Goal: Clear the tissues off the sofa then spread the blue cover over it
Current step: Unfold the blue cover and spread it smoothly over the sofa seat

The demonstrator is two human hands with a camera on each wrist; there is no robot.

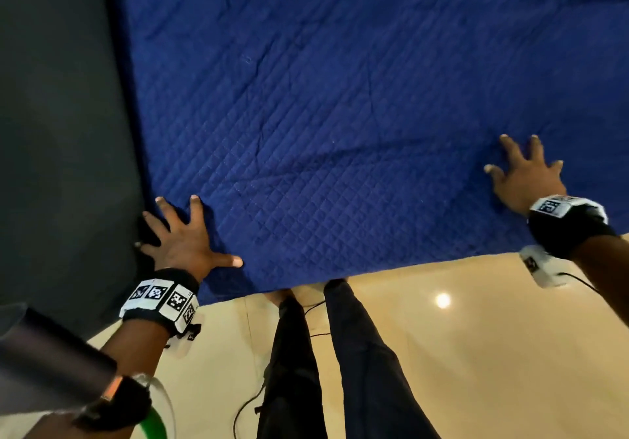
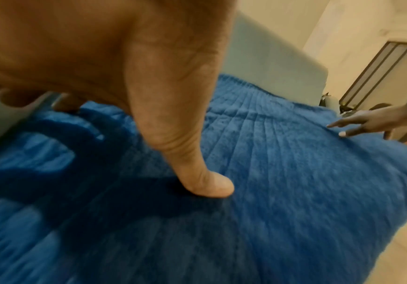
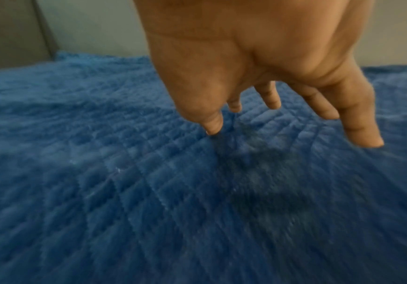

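The blue quilted cover (image 1: 340,115) lies spread flat over the sofa seat, its front edge hanging a little past the seat. My left hand (image 1: 183,234) rests on its front left corner with fingers spread, beside the dark grey sofa arm (image 1: 58,115). My right hand (image 1: 520,173) lies flat with spread fingers on the cover's front right part. In the left wrist view my thumb (image 2: 197,173) presses the cover (image 2: 295,173), and my right hand (image 2: 367,124) shows far off. The right wrist view shows straight fingers (image 3: 358,126) touching the cover (image 3: 100,173). No tissues are in view.
My legs (image 1: 340,353) stand on the cream tiled floor (image 1: 493,353) right at the sofa's front edge, and a thin black cable (image 1: 248,401) trails on the floor by them. The grey backrest (image 2: 270,57) rises behind the cover.
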